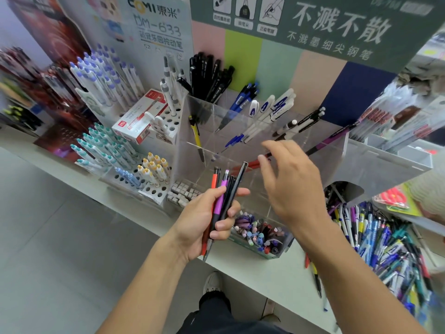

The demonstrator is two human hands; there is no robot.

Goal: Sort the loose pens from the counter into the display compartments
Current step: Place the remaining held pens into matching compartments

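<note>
The held pens (222, 201) are orange, purple and black. The worktop (255, 268) is pale green. The pen pile (385, 239) is mostly blue.

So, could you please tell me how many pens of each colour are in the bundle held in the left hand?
Orange-red pen: 1
Purple pen: 1
Black pens: 2 plainly visible; a third may be hidden between them
Total: 4 visible in the bundle, gripped by the left hand.
</note>
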